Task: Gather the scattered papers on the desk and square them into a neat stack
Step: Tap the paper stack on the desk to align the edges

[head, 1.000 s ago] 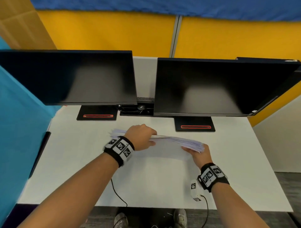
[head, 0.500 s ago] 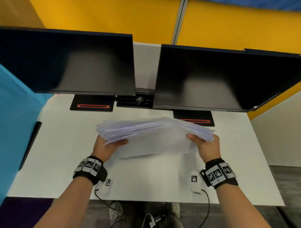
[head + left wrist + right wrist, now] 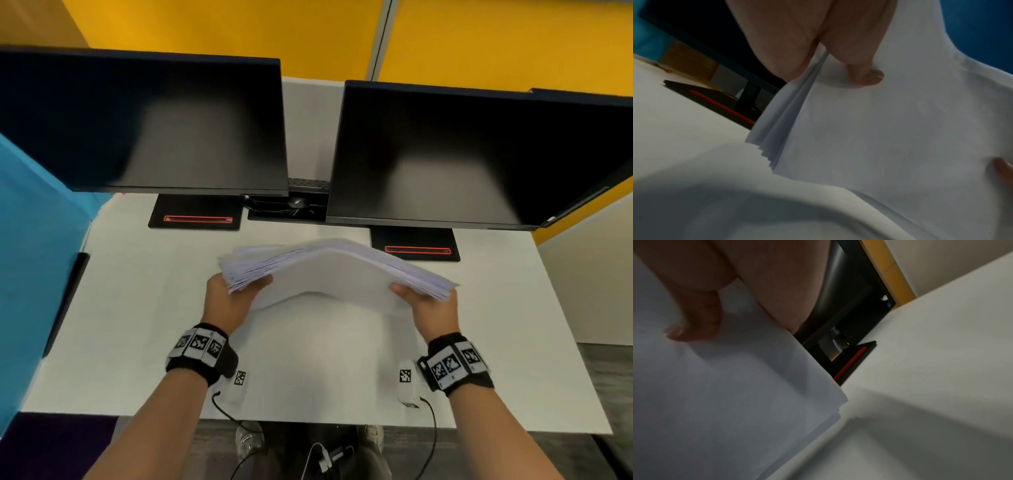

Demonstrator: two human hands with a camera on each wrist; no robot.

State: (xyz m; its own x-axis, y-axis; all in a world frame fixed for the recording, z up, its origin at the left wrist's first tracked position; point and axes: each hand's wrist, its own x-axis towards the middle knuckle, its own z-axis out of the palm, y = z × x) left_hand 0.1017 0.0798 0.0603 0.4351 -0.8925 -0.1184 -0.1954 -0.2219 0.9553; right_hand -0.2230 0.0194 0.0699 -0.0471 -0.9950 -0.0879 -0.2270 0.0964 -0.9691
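Observation:
A thick bundle of white papers (image 3: 329, 270) is held upright over the white desk (image 3: 144, 308), bowed upward in the middle, its sheet edges fanned unevenly at both ends. My left hand (image 3: 233, 291) grips the left end, thumb on the near face. My right hand (image 3: 428, 301) grips the right end the same way. In the left wrist view the left thumb presses the papers (image 3: 890, 129) and the fanned edges show. In the right wrist view the right thumb lies on the papers (image 3: 725, 394), whose lower corner is near the desk (image 3: 941, 353).
Two dark monitors (image 3: 164, 120) (image 3: 479, 154) stand behind the papers on black bases with red stripes (image 3: 197, 217) (image 3: 416, 248). Cables and a keyboard lie between them. A teal partition (image 3: 30, 257) borders the left. Small tagged devices with cords (image 3: 406, 380) sit near the front edge.
The papers were lifted from lying flat to standing on edge. My left hand moved from on top of the pile to gripping its left end. The bundle now bows up more.

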